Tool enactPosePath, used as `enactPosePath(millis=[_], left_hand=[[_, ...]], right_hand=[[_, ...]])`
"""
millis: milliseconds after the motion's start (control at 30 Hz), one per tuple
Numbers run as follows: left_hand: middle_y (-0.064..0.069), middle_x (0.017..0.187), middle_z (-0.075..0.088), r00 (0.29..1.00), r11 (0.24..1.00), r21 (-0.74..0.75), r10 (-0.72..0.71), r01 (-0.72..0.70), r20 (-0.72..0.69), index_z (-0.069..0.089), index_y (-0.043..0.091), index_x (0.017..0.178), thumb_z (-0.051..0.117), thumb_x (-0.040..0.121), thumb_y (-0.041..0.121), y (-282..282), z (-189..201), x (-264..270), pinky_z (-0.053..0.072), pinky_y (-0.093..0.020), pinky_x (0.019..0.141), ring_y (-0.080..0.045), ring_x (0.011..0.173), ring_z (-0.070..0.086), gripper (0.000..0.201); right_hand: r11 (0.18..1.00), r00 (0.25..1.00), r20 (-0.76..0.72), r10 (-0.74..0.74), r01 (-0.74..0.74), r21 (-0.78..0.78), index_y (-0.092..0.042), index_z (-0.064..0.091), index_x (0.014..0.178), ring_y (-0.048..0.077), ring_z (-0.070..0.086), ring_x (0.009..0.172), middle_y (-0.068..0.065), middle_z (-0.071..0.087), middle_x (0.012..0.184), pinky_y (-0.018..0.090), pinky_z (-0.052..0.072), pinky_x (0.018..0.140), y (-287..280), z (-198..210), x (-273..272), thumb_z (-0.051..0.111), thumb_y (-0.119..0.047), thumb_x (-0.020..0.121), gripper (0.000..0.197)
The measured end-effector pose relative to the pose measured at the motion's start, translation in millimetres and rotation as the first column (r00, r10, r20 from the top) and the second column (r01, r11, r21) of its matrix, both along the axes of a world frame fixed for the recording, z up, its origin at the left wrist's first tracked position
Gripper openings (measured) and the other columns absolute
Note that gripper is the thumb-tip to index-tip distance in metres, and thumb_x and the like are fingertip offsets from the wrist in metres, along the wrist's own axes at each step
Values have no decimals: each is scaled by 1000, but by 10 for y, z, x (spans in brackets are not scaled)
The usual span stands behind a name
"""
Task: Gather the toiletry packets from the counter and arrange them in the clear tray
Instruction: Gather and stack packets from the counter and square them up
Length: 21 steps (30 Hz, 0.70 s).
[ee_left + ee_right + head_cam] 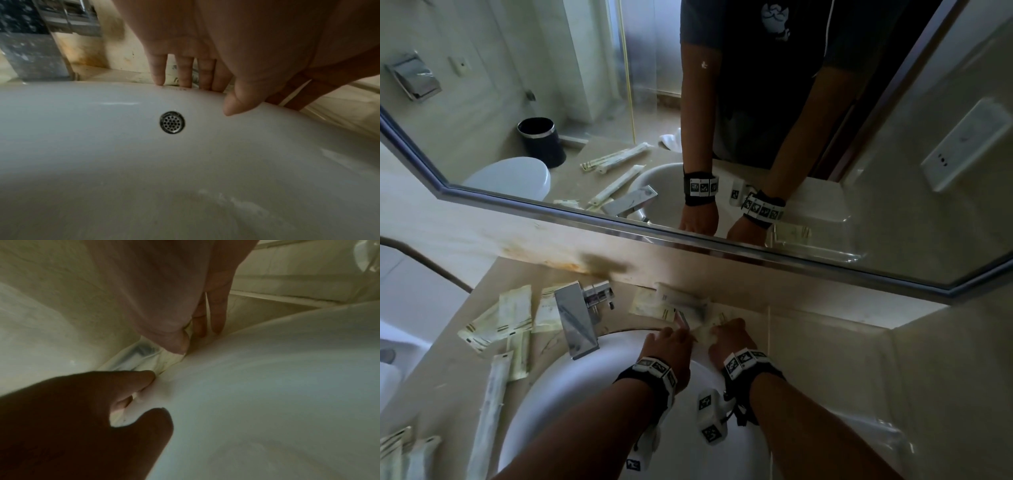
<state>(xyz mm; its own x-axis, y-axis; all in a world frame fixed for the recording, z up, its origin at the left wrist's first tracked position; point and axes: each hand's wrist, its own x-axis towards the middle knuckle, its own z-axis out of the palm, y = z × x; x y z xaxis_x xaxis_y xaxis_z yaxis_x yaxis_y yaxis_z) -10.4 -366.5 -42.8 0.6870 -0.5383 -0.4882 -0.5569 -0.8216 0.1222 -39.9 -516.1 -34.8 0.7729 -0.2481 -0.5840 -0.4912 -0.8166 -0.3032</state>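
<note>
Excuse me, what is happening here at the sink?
A person is collecting small toiletry packets from a bathroom counter. Both hands are at the back rim of the white sink: the left hand lies with straight fingers on a packet, and the right hand pinches its other end. More packets lie scattered left of the faucet. The clear tray is on the counter to the right.
</note>
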Motion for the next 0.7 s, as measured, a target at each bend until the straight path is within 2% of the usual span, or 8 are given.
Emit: enactPosePath(millis=[167,267,367,400,467,533,633,700], left_hand=[[-6,129,54,998,997,-59,57,-58,-29,53,12,131,50,84,10,-13,13,139,50,-42,96,-28,117,50,47],[-8,126,58,992,990,-75,119,-121,-31,48,9,137,48,86,8,1,-7,217,51,-40,94,-28,118,50,52],[-5,124,60,994,991,-76,112,-113,-16,59,22,130,45,88,7,35,-1,280,49,-37,96,-27,118,49,47],[-4,124,61,995,993,-72,97,-97,2,62,26,126,44,87,7,48,-4,299,49,-37,96,-28,116,49,47],[-3,122,63,995,993,-72,99,-97,21,63,29,124,44,86,6,79,-3,316,49,-36,95,-28,113,51,48],[-3,120,64,987,981,-110,161,-159,9,61,28,122,45,88,7,99,-1,320,49,-35,92,-28,110,53,44],[-4,118,62,960,941,-194,274,-278,-49,58,27,116,46,89,7,120,38,328,49,-36,88,-28,109,55,36],[-6,122,58,958,941,-181,273,-285,-88,56,25,123,48,89,7,126,58,332,48,-37,91,-29,113,53,40]], right_hand=[[993,990,90,-106,110,-37,-9,59,118,27,63,105,14,33,144,28,53,85,55,-120,64,52,-16,91,28],[992,983,142,-119,124,-30,-17,58,127,27,49,129,11,18,158,25,45,97,47,-187,87,58,-23,89,38],[997,985,159,-64,68,-23,-21,51,138,30,28,144,15,24,157,28,37,107,-17,-220,112,60,-26,91,48],[997,985,156,-73,75,-8,-22,50,139,31,32,142,16,26,155,30,39,106,-32,-218,119,60,-26,91,48],[994,984,141,-111,111,10,-23,52,136,34,51,123,17,29,147,32,49,98,-25,-230,129,62,-26,90,47],[989,984,112,-141,144,-14,-18,53,129,35,59,107,17,36,137,36,54,91,-1,-246,147,63,-26,90,41],[983,982,81,-170,175,-48,-12,56,122,34,60,103,17,42,132,35,53,86,16,-237,193,59,-27,94,32],[981,982,69,-176,181,-66,-10,57,122,33,59,108,17,46,132,34,50,88,1,-214,218,53,-25,97,29]])
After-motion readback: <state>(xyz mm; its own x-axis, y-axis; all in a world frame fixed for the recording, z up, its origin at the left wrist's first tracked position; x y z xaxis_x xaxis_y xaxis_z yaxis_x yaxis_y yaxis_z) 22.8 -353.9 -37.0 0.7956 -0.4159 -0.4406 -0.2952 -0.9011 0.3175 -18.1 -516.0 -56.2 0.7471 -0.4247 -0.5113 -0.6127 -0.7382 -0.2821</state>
